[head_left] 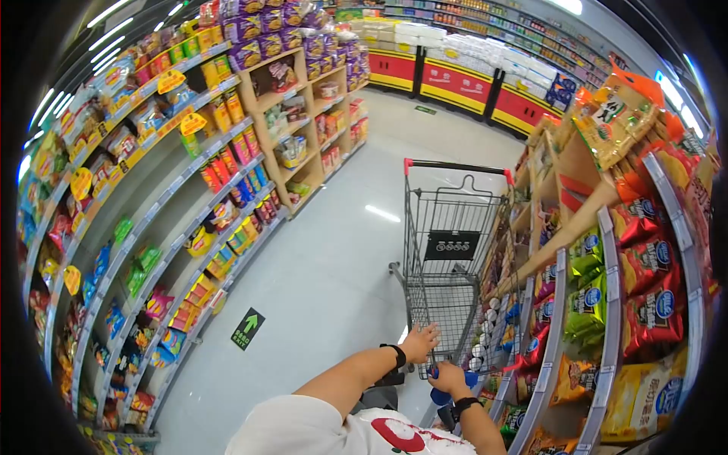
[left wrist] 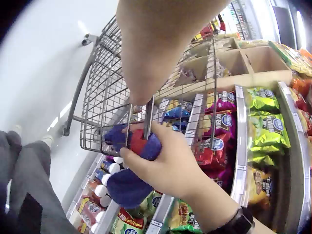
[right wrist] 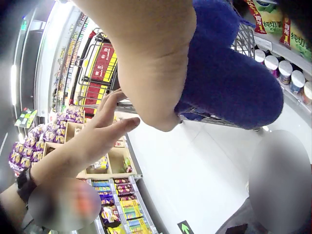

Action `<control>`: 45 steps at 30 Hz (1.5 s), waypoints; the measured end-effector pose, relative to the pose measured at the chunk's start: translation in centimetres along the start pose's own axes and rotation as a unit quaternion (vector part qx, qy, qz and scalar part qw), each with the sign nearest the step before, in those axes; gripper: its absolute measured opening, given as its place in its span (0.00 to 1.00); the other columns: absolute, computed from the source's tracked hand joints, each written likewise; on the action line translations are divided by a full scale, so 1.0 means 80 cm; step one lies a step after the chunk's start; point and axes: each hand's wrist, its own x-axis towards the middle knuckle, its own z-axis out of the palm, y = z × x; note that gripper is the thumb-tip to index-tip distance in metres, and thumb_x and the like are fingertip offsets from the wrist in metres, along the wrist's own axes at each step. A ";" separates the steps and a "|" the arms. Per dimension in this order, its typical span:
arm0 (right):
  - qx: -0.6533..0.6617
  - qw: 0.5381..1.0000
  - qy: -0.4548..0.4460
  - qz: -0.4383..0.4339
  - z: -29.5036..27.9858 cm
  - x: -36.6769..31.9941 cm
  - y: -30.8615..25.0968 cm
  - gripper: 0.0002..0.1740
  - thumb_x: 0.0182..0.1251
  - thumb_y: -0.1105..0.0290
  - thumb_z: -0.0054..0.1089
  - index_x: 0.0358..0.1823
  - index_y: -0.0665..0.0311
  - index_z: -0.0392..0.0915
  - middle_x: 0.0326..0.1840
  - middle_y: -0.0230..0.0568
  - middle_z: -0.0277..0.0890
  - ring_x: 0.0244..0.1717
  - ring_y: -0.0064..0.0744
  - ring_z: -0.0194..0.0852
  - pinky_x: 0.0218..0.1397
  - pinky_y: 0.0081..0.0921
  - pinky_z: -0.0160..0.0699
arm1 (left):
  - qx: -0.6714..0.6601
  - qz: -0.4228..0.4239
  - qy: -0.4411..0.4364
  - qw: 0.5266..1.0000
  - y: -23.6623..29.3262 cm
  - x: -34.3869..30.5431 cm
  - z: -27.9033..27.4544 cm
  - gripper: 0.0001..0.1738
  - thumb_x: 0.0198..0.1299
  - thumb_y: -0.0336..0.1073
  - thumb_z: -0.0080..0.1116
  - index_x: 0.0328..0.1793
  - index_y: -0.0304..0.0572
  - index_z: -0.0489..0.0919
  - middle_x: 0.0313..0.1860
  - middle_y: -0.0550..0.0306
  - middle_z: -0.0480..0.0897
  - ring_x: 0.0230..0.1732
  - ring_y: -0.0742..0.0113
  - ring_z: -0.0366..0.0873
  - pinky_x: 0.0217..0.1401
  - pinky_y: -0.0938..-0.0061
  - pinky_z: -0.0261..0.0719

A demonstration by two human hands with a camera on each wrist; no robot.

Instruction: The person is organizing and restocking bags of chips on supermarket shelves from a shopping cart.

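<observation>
A wire shopping cart (head_left: 450, 246) stands in the aisle in the head view. My left hand (head_left: 419, 343) is at its near end, fingers extended over the wires; in the right wrist view the left hand (right wrist: 97, 131) has its thumb spread and holds nothing. Just to the right, my right hand (head_left: 450, 378) grips a dark blue fabric item (head_left: 446, 396) at the cart's near edge. The left wrist view shows the right hand (left wrist: 170, 158) with fingers curled round the blue item (left wrist: 127, 187) and its red part, against the wires.
Snack shelves (head_left: 182, 136) line the left side. Close along the cart's right run more shelves (head_left: 542, 341) with chip bags. Red and yellow display counters (head_left: 455, 83) stand at the far end. A green arrow sign (head_left: 248, 327) lies on the floor.
</observation>
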 end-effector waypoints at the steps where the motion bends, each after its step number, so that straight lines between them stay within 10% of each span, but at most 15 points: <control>1: -0.004 1.000 0.006 0.003 0.000 0.003 -0.001 0.22 0.44 0.50 0.62 0.35 0.60 0.76 0.38 0.46 0.76 0.39 0.47 0.77 0.43 0.41 0.77 | -0.004 -0.012 0.006 1.000 0.013 -0.012 -0.010 0.43 0.42 0.49 0.66 0.68 0.53 0.64 0.74 0.57 0.53 0.77 0.56 0.35 0.68 0.40 0.49; 13: -0.017 0.997 0.076 0.015 0.018 0.008 -0.030 0.20 0.45 0.53 0.62 0.34 0.60 0.78 0.33 0.48 0.78 0.36 0.50 0.77 0.40 0.43 0.76 | 0.070 -0.054 0.156 0.984 0.036 -0.068 0.058 0.39 0.51 0.42 0.58 0.71 0.58 0.60 0.77 0.59 0.45 0.77 0.61 0.37 0.69 0.42 0.46; 19: -0.039 0.986 0.132 0.099 0.050 0.000 -0.048 0.26 0.48 0.55 0.60 0.45 0.65 0.78 0.39 0.53 0.79 0.44 0.52 0.77 0.47 0.44 0.74 | -0.145 -0.211 -0.074 0.964 0.064 -0.220 0.061 0.25 0.48 0.40 0.55 0.57 0.52 0.76 0.50 0.53 0.80 0.55 0.55 0.75 0.52 0.52 0.71; 23: -0.072 0.980 0.144 0.118 0.057 -0.018 -0.076 0.19 0.52 0.56 0.60 0.40 0.62 0.77 0.41 0.49 0.78 0.44 0.51 0.77 0.49 0.47 0.71 | -0.269 -0.405 0.016 0.874 0.074 -0.383 0.137 0.18 0.45 0.41 0.55 0.43 0.46 0.83 0.40 0.47 0.83 0.42 0.49 0.81 0.40 0.59 0.79; 27: -0.074 0.981 0.123 0.134 0.063 -0.027 -0.121 0.19 0.58 0.56 0.57 0.41 0.64 0.76 0.42 0.48 0.78 0.44 0.50 0.77 0.49 0.48 0.71 | -0.363 -0.651 0.105 0.658 0.142 -0.557 0.210 0.20 0.50 0.42 0.51 0.45 0.38 0.81 0.47 0.44 0.81 0.49 0.46 0.78 0.51 0.57 0.76; 32: -0.031 0.991 0.041 0.124 0.060 -0.037 -0.219 0.20 0.62 0.57 0.53 0.42 0.69 0.74 0.42 0.51 0.78 0.42 0.51 0.78 0.47 0.49 0.74 | -0.455 -0.679 0.026 0.575 0.203 -0.666 0.273 0.29 0.55 0.52 0.46 0.51 0.35 0.78 0.53 0.40 0.77 0.55 0.43 0.74 0.58 0.57 0.70; 45: 0.114 0.978 0.015 -0.173 0.196 0.039 -0.456 0.41 0.47 0.59 0.65 0.57 0.83 0.61 0.57 0.68 0.66 0.59 0.59 0.65 0.64 0.40 0.64 | -0.506 -0.563 0.151 0.636 0.153 -0.602 0.276 0.29 0.53 0.53 0.48 0.35 0.26 0.80 0.28 0.37 0.81 0.33 0.48 0.80 0.41 0.58 0.76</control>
